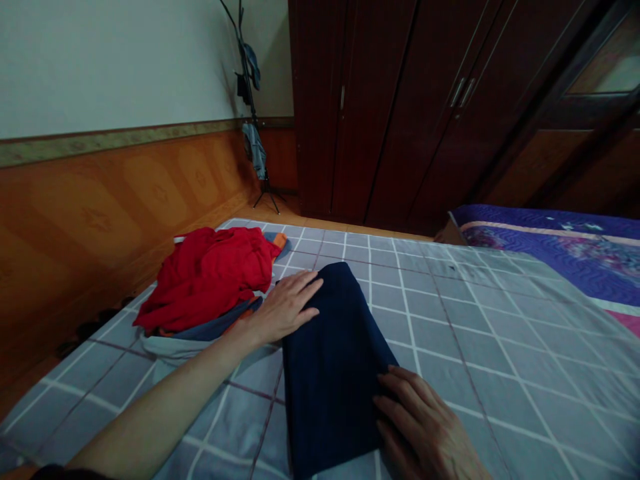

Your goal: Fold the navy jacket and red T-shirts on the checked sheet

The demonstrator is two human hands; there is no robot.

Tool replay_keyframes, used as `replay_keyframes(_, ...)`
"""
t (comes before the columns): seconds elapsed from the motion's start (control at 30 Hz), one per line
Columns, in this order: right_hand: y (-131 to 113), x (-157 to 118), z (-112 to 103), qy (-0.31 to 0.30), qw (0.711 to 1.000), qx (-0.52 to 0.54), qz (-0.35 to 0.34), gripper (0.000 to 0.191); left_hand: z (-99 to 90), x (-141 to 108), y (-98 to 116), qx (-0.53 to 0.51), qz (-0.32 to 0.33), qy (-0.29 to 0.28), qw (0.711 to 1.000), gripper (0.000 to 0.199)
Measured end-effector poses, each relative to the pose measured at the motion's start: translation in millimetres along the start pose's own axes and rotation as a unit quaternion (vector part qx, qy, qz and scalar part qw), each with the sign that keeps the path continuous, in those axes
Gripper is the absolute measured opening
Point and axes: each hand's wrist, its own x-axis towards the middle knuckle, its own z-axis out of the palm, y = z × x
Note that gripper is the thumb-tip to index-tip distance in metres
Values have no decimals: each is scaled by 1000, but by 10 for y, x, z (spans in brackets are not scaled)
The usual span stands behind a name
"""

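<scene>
A folded dark navy cloth lies lengthwise on the grey checked bed sheet. My left hand rests at its upper left edge, palm down, fingers spread over the fabric. At the lower right edge, my right hand touches the cloth with its fingertips, fingers extended and slightly bent. Left of the navy cloth sits a heap of clothes with a red garment on top and blue, orange and pale grey fabric beneath it. My left forearm passes in front of the heap's lower right side.
Beyond the bed stand a dark wooden wardrobe and a black coat rack with several items hanging. A purple flowered bedcover is at the right. An orange-panelled wall runs along the left.
</scene>
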Motion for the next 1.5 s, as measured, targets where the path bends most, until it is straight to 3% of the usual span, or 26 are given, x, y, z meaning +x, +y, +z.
replay_keyframes(0.1, -4, 1, 0, 6, 1000, 14, 7, 20, 16, -29, 50, -6, 0, -103, 995, 57)
replay_keyframes(0.2, -8, -22, 27, 32, 999, 38, 16, 21, 19, -40, 64, -8, -23, -94, 995, 60)
replay_keyframes(0.33, -24, 8, -35, 1, 999, 38, 20, 20, 76, -21, 78, -52, 13, -123, 991, 63)
replay_keyframes(0.4, -28, 33, -81, 7, 999, 36, 28, 24, 109, -1, 61, -57, -12, -102, 993, 59)
replay_keyframes(0.57, 42, 14, -86, 55, 992, 44, 105, 26, 107, 111, -85, -60, -94, 8, 994, 51)
replay_keyframes(0.67, 101, -11, -81, 93, 982, 55, 153, 25, 99, 277, -175, -83, -128, 3, 988, 52)
replay_keyframes(0.77, 109, 4, -128, 115, 975, 100, 164, 22, 117, 530, -211, -91, -118, -17, 989, 52)
replay_keyframes(0.87, 67, 41, -180, 60, 978, 151, 129, 20, 135, 771, -185, -95, -102, -25, 990, 50)
replay_keyframes(0.97, 19, 48, -192, -17, 987, 134, 88, 20, 119, 843, -100, -91, -86, -21, 992, 47)
replay_keyframes(1.2, -149, -12, -183, -68, 995, 66, 27, 29, -99, 374, 34, -74, -8, 27, 997, 22)
replay_keyframes(1.4, -522, 161, 47, -132, 989, 71, -3, 29, -118, 259, -245, 3, -97, -3, 995, 19)
replay_keyframes(1.5, -647, 312, 218, -146, 988, 39, -29, 6, -18, 322, -368, 14, -125, -7, 992, 17)
